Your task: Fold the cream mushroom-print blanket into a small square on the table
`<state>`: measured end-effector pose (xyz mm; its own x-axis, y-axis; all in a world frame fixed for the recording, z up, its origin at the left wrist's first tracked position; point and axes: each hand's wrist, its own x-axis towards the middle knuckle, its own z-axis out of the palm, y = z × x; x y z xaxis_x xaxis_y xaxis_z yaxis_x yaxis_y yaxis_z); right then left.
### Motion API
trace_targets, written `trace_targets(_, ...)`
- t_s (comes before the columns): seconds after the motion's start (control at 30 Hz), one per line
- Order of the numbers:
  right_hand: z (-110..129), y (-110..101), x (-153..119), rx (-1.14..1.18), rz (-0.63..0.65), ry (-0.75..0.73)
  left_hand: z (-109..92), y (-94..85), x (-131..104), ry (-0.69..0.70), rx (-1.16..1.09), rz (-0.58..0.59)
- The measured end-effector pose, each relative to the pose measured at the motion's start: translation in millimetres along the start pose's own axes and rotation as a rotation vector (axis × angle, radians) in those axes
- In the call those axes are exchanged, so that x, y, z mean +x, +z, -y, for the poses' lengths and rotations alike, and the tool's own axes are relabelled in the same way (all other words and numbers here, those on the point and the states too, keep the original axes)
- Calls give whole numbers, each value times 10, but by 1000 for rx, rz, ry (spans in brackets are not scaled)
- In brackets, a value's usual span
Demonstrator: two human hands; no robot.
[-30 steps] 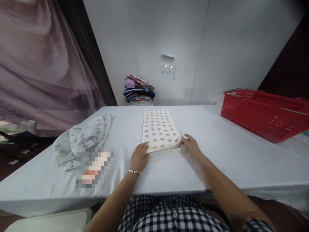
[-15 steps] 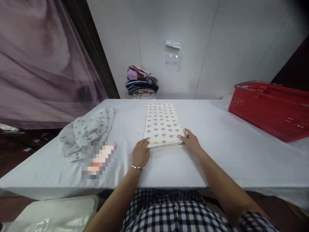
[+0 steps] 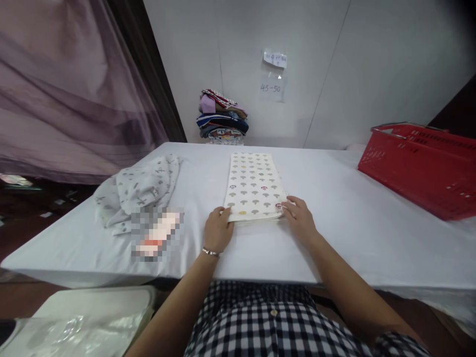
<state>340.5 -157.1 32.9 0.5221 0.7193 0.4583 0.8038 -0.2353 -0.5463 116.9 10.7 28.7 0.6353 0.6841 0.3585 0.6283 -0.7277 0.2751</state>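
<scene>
A cream cloth [image 3: 253, 186] with a print of small grey, red and yellow mushrooms lies folded in a long rectangle on the white table [image 3: 342, 233]. My left hand [image 3: 218, 229] grips its near left corner, thumb on top and the other fingers at the edge. At the near right corner my right hand [image 3: 299, 218] holds the cloth the same way. The fingertips under the layers are hidden.
A crumpled white patterned cloth [image 3: 141, 188] lies on the left, beside a blurred patch. Behind stands a stack of folded clothes [image 3: 223, 119] against the wall. A red basket [image 3: 420, 168] is on the right.
The view has shifted slightly. The near edge of the folded cloth, whose layers were fanned apart, now looks flatter and more even. Both hands remain at its near corners.
</scene>
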Motion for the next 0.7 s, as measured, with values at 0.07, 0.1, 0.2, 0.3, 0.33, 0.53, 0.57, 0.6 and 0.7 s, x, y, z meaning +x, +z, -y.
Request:
trace_targets(0.07,12,-19,-48,-1,33,-137,-13,-18,-9,53,-35,-36)
trace_targets(0.1,2,-25,-71,-6,70,-187,-16,-24,-9,64,-52,-45)
trace_targets(0.2,-71,-24,-119,-24,170,-227,-9,-25,5,-13,-89,-30)
trace_targets(0.3,-150,0,-128,-19,211,-183,12,-8,26,-141,-86,36)
trace_targets(0.33,-169,11,-126,0,214,-164,17,-4,31,-163,-84,54)
trace_targets(0.53,-274,16,-124,266,-94,46,44,-27,30,-185,-180,65)
trace_targets(0.57,-289,-3,-131,289,-166,85,49,-27,27,-169,-193,45)
trace_targets(0.6,-299,-25,-142,299,-207,120,52,-23,25,-143,-198,18)
trace_targets(0.7,-277,-86,-197,257,-145,171,50,11,20,-18,-184,-81)
